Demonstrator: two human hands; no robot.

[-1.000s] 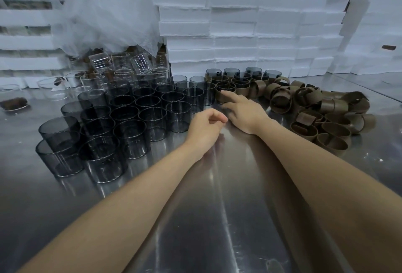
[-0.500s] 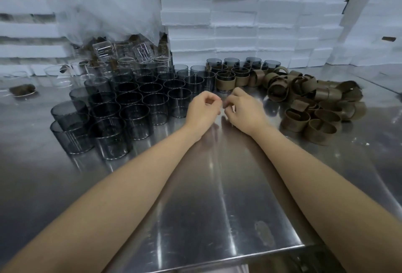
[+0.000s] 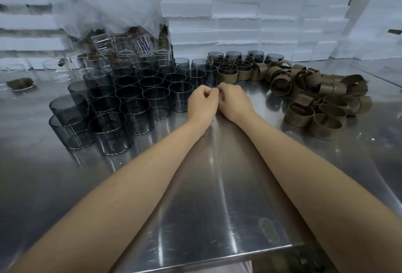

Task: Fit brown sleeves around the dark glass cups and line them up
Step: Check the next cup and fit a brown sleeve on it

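The left hand [image 3: 201,104] and right hand [image 3: 235,101] rest together on the shiny steel table [image 3: 195,207], fingers curled in and fingertips meeting, with nothing visible in either grasp. Bare dark smoked-glass cups [image 3: 134,96] crowd just to their left. Cups wearing brown paper sleeves [image 3: 227,77] stand just behind. Loose brown sleeve rings [image 3: 298,120] lie heaped to the right, and white foam boxes [image 3: 261,12] are stacked behind.

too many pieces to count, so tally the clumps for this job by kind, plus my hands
block of bare dark cups: 1
cluster of sleeved cups: 1
heap of loose brown sleeves: 1
hands: 2 (left hand, right hand)
total: 5
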